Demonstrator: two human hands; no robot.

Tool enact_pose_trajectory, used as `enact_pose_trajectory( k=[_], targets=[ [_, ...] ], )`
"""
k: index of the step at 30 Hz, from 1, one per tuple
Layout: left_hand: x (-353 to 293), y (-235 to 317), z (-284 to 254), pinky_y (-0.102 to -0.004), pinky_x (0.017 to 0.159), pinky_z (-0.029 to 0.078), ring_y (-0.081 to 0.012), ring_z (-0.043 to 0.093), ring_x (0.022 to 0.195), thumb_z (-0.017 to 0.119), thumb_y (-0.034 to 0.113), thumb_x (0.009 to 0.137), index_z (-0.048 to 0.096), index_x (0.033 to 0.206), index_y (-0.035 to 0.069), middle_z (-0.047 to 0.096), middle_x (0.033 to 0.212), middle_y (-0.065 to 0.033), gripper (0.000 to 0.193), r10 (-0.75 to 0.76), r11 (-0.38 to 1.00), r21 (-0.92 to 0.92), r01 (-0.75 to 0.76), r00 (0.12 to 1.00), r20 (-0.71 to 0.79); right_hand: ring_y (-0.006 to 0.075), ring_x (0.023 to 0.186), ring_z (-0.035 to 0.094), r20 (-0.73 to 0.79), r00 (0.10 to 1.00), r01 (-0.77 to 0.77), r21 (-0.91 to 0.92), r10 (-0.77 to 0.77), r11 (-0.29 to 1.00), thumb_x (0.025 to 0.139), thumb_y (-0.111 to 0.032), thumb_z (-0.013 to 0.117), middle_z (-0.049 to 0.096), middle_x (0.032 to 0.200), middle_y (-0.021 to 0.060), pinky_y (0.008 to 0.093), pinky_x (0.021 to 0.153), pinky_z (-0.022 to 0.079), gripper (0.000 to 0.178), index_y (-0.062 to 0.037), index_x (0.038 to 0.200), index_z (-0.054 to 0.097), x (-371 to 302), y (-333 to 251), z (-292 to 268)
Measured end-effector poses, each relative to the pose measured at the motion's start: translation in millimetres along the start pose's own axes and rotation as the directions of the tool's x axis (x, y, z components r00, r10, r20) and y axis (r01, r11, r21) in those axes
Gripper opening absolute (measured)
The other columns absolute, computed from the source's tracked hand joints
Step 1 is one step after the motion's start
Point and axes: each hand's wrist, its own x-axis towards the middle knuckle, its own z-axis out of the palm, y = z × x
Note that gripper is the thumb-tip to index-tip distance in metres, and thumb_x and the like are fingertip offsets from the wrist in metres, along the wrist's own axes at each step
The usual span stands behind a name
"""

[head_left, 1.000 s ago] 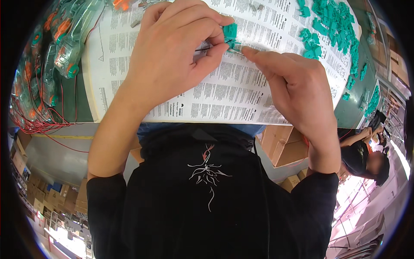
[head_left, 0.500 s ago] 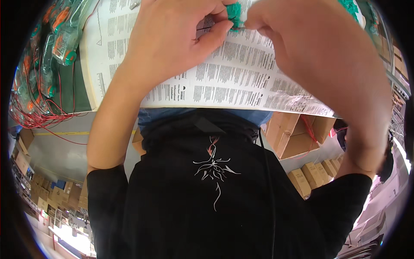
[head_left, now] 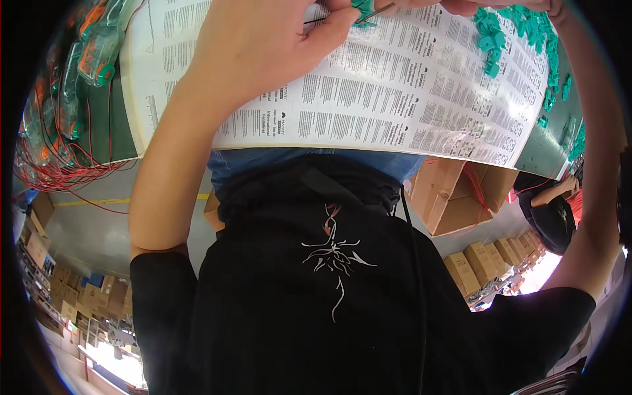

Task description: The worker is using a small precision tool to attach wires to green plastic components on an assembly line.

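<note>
My left hand (head_left: 257,56) is closed at the top of the view, thumb and fingers pinching a small green plastic piece (head_left: 364,12). Out of the pinch a thin brownish strand (head_left: 382,12) sticks to the right, and a dark wire (head_left: 316,22) shows under the palm. Only the lower edge of my right hand (head_left: 461,5) comes into view at the top, beside a heap of small green plastic pieces (head_left: 523,23); its fingertips are cut off. Under both hands lies a wide printed paper sheet (head_left: 355,122) on the table.
Clear packs with orange and green parts (head_left: 99,66) lie at the left, with a tangle of red wires (head_left: 72,174) over the table edge. More green pieces (head_left: 490,43) spread at the right. An open cardboard box (head_left: 454,197) stands below; another person (head_left: 546,210) is beyond it.
My right hand has left the left hand's side and moved up and right to the green heap. That uncovers more of the sheet and the loose pieces. My left hand has barely moved.
</note>
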Motion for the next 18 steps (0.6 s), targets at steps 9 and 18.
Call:
enact_pose_trajectory(
  k=[9,18],
  targets=[
    [4.6,3.6,1.4,-0.0421,0.09,0.038,-0.0264,0.061,0.1,0.075,0.013,0.077,0.067,0.09,0.01,0.068,0.099,-0.006,0.015,0.035,0.996,0.087,-0.033,0.999,-0.013,0.0249,0.061,0.061,0.008,0.979,0.202,-0.126,-0.203,0.971,0.084,-0.005,0.062,0.065,0.069,0.0128,0.0356,0.057,0.049,0.01,0.001,0.078,0.069,-16.3,-67.9,-14.7],
    [-5.2,-6.0,4.9,-0.039,0.096,0.038,-0.0214,0.063,0.109,0.078,0.012,0.078,0.064,0.087,0.012,0.073,0.111,0.002,0.017,0.056,0.997,0.054,-0.054,0.998,-0.038,0.024,0.065,0.063,-0.141,0.91,0.359,-0.199,-0.389,0.912,0.085,-0.004,0.063,0.067,0.072,0.0128,0.0345,0.06,0.05,0.006,-0.0008,0.084,0.069,-18.1,-26.2,9.6]
  ],
)
